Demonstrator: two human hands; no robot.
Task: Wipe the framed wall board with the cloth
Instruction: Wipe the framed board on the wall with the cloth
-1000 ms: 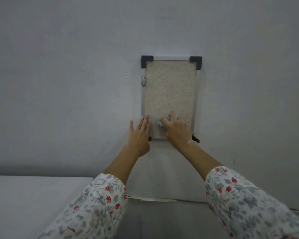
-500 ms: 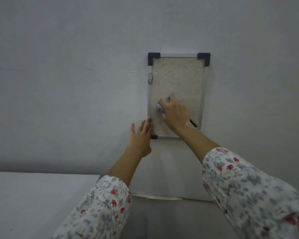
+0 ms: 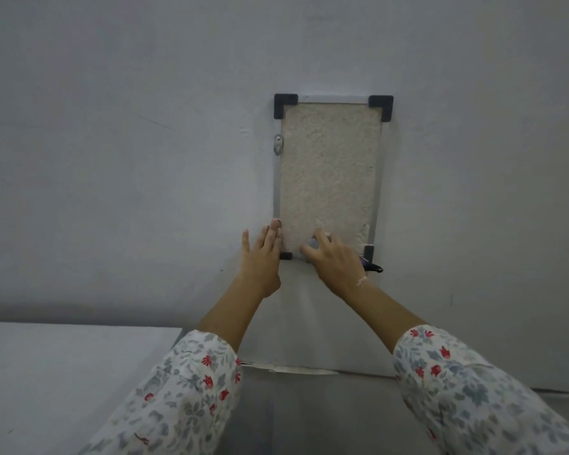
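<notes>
Right hand (image 3: 337, 262) presses a mostly hidden cloth (image 3: 315, 242) on the board (image 3: 329, 172) at its lower edge, left hand (image 3: 260, 254) open flat bracing the frame; hard rubbing could knock the board off its hook (image 3: 278, 144).

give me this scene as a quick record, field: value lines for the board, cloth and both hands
board: framed wall board, upright on the wall, pale textured panel, black corner caps
cloth: small grey cloth, mostly hidden under the fingers
right hand: right hand pressing the cloth on the panel's lower part
left hand: left hand flat, fingers spread, at the frame's lower left edge
sleeves: floral
</notes>
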